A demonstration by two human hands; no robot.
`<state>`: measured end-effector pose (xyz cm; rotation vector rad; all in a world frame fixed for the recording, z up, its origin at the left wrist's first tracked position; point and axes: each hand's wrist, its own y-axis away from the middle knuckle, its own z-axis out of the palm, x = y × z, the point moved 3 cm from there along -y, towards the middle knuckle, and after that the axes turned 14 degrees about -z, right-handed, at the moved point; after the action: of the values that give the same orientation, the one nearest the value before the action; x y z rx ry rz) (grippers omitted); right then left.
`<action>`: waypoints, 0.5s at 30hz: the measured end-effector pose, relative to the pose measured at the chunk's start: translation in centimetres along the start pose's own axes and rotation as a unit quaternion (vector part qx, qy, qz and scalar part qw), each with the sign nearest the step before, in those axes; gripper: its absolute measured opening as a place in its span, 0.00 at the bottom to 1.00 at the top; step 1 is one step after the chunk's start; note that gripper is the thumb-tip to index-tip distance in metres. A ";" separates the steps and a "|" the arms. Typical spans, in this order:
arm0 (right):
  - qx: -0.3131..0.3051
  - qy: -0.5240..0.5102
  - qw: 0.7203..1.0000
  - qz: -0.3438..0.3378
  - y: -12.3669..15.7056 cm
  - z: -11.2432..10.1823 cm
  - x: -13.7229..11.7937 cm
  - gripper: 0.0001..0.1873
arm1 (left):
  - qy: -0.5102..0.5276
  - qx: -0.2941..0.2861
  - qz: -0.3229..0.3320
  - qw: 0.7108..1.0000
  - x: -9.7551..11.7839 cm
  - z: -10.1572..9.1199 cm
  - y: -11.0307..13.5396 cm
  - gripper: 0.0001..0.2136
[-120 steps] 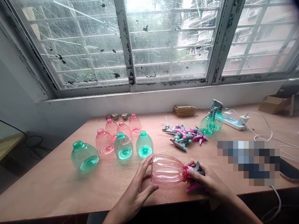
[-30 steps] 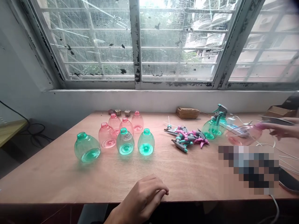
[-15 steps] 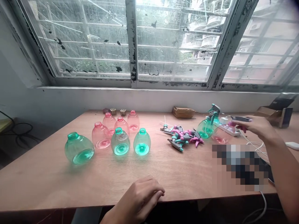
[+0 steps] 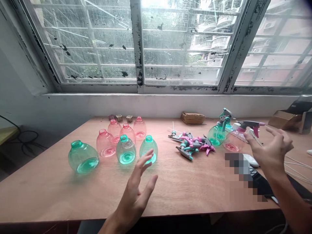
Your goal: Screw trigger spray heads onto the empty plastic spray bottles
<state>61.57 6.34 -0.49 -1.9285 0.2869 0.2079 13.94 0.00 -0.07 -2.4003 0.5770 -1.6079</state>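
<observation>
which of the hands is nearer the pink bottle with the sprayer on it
Right: the right hand is open just right of the pink bottle, contact unclear, while the left hand is well off to the bottle's left.

No text or numbers can be read.

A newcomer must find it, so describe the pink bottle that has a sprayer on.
On the table, right of the sprayer pile and beside the right hand, stands the bottle. Its two sprayer-topped neighbours are green; this one is pink.
</observation>
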 end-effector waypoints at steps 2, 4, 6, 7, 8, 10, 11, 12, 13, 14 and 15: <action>0.009 -0.057 0.998 -0.009 2.8 -1.6 -3.6 0.39 | 0.002 0.035 0.025 0.999 0.7 -0.4 -0.8 0.21; -0.049 -0.117 0.990 -0.058 5.7 -2.5 -7.8 0.29 | -0.056 0.055 0.040 0.996 1.4 -0.7 -2.0 0.22; -0.138 -0.191 0.966 -0.109 8.2 -2.4 -11.7 0.20 | -0.146 0.063 0.034 0.987 1.5 -0.7 -3.5 0.24; -0.204 -0.230 0.941 -0.142 9.4 -2.1 -13.4 0.18 | -0.203 0.053 0.041 0.977 1.4 -0.5 -4.2 0.24; -0.253 -0.254 0.920 -0.159 10.4 -1.6 -14.6 0.19 | -0.263 0.036 0.056 0.963 1.3 -0.1 -4.7 0.25; -0.337 -0.280 0.882 -0.173 11.9 -0.6 -16.3 0.23 | -0.356 0.018 0.085 0.931 0.7 0.5 -5.5 0.26; -0.368 -0.285 0.867 -0.178 12.5 -0.2 -16.8 0.26 | -0.383 0.019 0.090 0.919 0.4 0.8 -5.7 0.26; -0.392 -0.289 0.853 -0.185 12.9 0.1 -17.2 0.27 | -0.398 0.025 0.091 0.912 0.1 1.1 -5.8 0.26; -0.411 -0.293 0.841 -0.192 13.2 0.2 -17.4 0.28 | -0.405 0.031 0.089 0.909 -0.2 1.3 -5.8 0.26; -0.422 -0.296 0.833 -0.200 13.4 0.3 -17.6 0.26 | -0.408 0.034 0.088 0.908 -0.3 1.4 -5.7 0.26; -0.428 -0.299 0.828 -0.205 13.5 0.2 -17.7 0.24 | -0.408 0.034 0.088 0.908 -0.4 1.6 -5.5 0.25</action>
<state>40.67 3.55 -7.61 -2.6013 -0.7728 0.7275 16.39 5.07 0.99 -2.5600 0.5200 -0.4396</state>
